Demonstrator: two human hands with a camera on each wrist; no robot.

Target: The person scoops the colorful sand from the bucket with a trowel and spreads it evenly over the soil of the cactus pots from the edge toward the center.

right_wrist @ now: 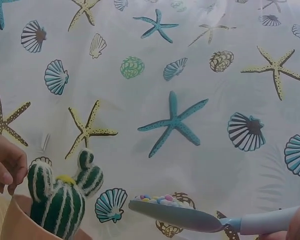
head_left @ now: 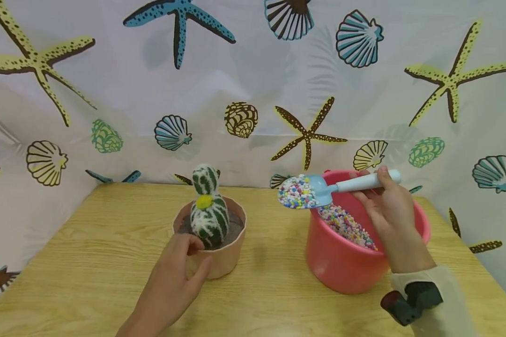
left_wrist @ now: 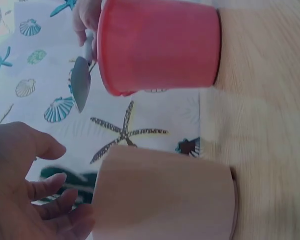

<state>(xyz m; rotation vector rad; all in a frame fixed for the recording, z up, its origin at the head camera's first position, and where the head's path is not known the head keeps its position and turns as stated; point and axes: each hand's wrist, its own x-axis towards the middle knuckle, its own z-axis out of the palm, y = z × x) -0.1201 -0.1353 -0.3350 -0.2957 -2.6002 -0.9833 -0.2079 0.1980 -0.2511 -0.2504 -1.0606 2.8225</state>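
My right hand grips the pale handle of a small blue trowel, held level above the left rim of a pink bucket. Multicoloured beads are heaped on its blade, and more beads lie inside the bucket. On the left stands a peach flower pot with dark soil and a fuzzy green-and-white cactus bearing a yellow flower. My left hand is at the pot's near left rim, thumb apart and fingers loosely bent; whether the fingertips touch the rim, I cannot tell.
Pot and bucket stand apart on a wood-grain table. Behind them hangs a white cloth printed with starfish and shells. A dark device is strapped on the right sleeve.
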